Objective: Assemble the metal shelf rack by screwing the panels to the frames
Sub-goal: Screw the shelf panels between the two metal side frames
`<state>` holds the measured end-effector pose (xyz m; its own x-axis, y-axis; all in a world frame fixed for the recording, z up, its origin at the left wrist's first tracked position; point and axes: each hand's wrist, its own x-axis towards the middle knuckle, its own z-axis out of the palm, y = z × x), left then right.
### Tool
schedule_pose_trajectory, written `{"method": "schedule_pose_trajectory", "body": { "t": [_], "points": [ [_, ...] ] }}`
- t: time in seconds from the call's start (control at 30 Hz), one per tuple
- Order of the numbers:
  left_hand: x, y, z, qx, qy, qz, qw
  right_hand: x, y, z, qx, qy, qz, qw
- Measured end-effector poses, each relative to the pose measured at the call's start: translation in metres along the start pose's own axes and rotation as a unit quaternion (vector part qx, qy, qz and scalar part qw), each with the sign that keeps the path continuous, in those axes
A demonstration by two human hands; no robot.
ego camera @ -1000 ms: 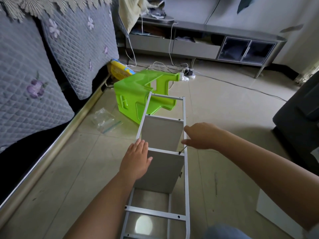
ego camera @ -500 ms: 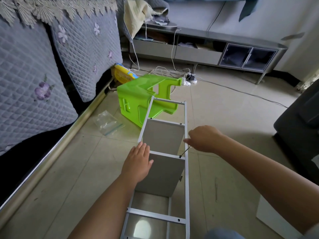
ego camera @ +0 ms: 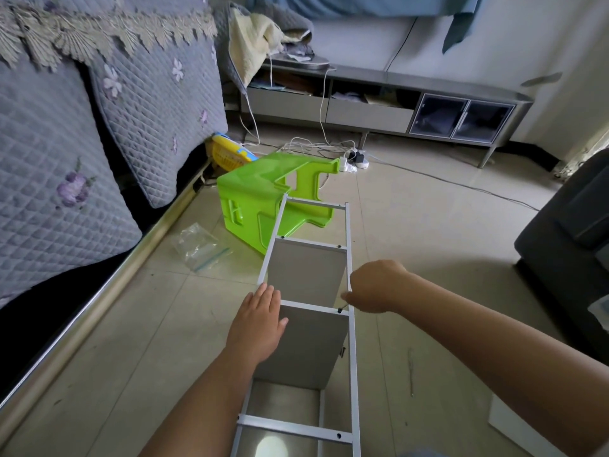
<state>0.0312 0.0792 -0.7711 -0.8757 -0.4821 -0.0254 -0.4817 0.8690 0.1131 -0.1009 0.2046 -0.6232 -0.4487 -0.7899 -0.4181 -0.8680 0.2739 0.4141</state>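
A white metal rack frame (ego camera: 350,245) lies lengthwise over the tiled floor. Two grey panels (ego camera: 306,272) stand under its crossbars. My left hand (ego camera: 260,321) lies flat with straight fingers on the left end of the middle crossbar, pressing the frame and the nearer panel (ego camera: 309,347). My right hand (ego camera: 375,286) grips a thin dark screwdriver (ego camera: 342,307). Its tip sits on a black screw (ego camera: 339,311) at the right end of that crossbar. Most of the tool is hidden inside the fist.
A green plastic stool (ego camera: 263,196) lies tipped over at the frame's far end. A clear plastic bag (ego camera: 197,245) lies left of it. A quilted sofa (ego camera: 66,153) runs along the left; a dark chair (ego camera: 570,245) stands right. A white panel (ego camera: 514,427) lies at lower right.
The camera has tilted, showing more of the room. My right hand has shifted slightly while keeping the screwdriver on the screw. My left hand stays on the crossbar.
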Motion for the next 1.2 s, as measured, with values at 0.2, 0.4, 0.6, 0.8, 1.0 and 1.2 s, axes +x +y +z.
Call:
{"method": "schedule_pose_trajectory", "body": {
  "t": [0.2, 0.4, 0.6, 0.8, 1.0, 1.2],
  "points": [
    [-0.001, 0.0, 0.002, -0.004, 0.047, 0.006, 0.999, -0.004, 0.005, -0.001, 0.011, 0.041, -0.058, 0.997],
    [0.001, 0.001, 0.004, -0.008, 0.039, 0.013, 0.999, 0.009, 0.002, 0.004, -0.037, -0.007, 0.004, 0.999],
    [0.0, -0.001, 0.006, 0.002, 0.041, 0.006, 0.999, 0.001, 0.005, 0.008, -0.042, 0.049, -0.049, 0.997],
    [0.001, 0.0, 0.007, -0.01, 0.036, 0.007, 0.999, 0.002, 0.014, 0.003, -0.04, 0.06, -0.085, 0.994],
    [0.003, -0.002, 0.01, 0.02, 0.051, 0.006, 0.998, -0.007, 0.033, 0.006, 0.108, 0.13, -0.051, 0.984],
    [0.005, -0.008, 0.019, 0.034, 0.136, 0.038, 0.989, -0.017, 0.03, 0.031, 0.201, 0.177, -0.053, 0.962]
  ]
}}
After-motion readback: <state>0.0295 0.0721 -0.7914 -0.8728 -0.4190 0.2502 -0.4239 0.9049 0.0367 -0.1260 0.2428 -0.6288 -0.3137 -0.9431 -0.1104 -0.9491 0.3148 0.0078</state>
